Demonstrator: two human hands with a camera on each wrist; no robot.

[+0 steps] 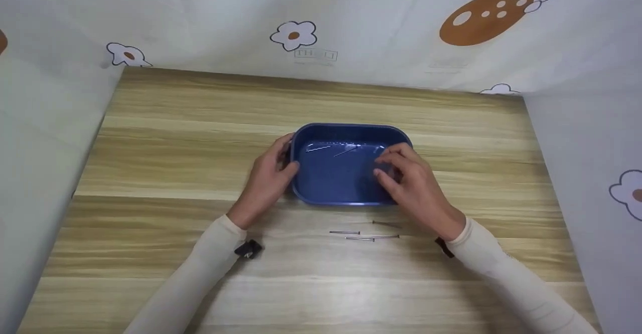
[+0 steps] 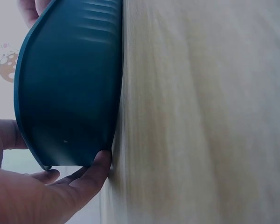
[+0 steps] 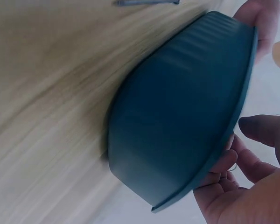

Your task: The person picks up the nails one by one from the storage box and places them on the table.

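A blue plastic tub point(image 1: 336, 183) with rounded corners stands on the table. Thin metal nails point(image 1: 346, 151) lie on its floor toward the far side. My left hand point(image 1: 268, 173) grips the tub's left end, thumb over the rim and fingers along the outer wall; the left wrist view shows fingertips low on that wall. My right hand point(image 1: 414, 183) is over the tub's right end, fingers bent, with a gap between thumb and index finger. In the right wrist view, the tub's wall point(image 3: 177, 107) hides part of those fingers.
Several loose nails point(image 1: 344, 232) lie on the wood-grain table point(image 1: 175, 254) just in front of the tub. White cloth point(image 1: 215, 28) printed with flowers and a rabbit hangs behind the table, and pale walls border both sides.
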